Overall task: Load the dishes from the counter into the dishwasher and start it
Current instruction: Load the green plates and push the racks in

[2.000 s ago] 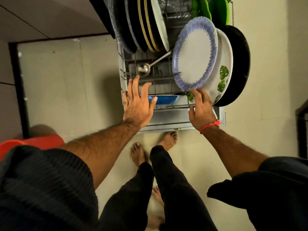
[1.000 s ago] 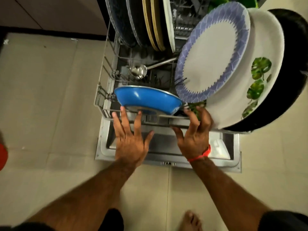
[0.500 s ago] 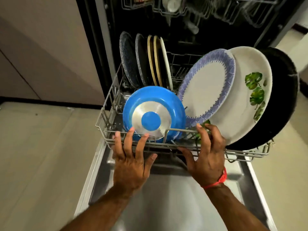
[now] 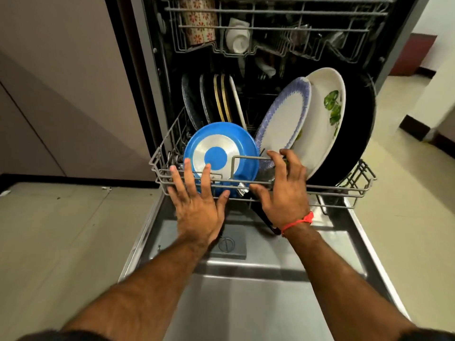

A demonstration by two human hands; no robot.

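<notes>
— At the front rail of the grey wire lower rack [image 4: 320, 190], what is the left hand [image 4: 197, 205] doing?

— It is lying flat against the rail, fingers straight and spread, gripping nothing. Just beyond its fingertips the round blue pan with a silver base [image 4: 221, 153] is standing on edge inside the rack, its underside facing the person.

— And farther back from that hand?

— A row of upright plates, dark, gold-rimmed and white [image 4: 219, 99], is sitting at the rear left of the rack.

— What is the right hand [image 4: 285, 190] doing?

— It is curling round the raised grey handle bar [image 4: 248, 157] of the rack, fingers over the top, thumb underneath, a red thread [image 4: 298, 222] circling the wrist.

— What is sitting past its fingers?

— A white plate with a blue patterned rim [image 4: 283, 119] is leaning to the right, touching a white plate with green leaves [image 4: 322, 124], which is leaning on a large black pan [image 4: 354, 134].

— And below both wrists?

— The open stainless steel dishwasher door [image 4: 246, 291] is lying flat. Above, the upper rack [image 4: 270, 28] is holding a red-flowered cup [image 4: 199, 20] and a white cup [image 4: 237, 40].
</notes>
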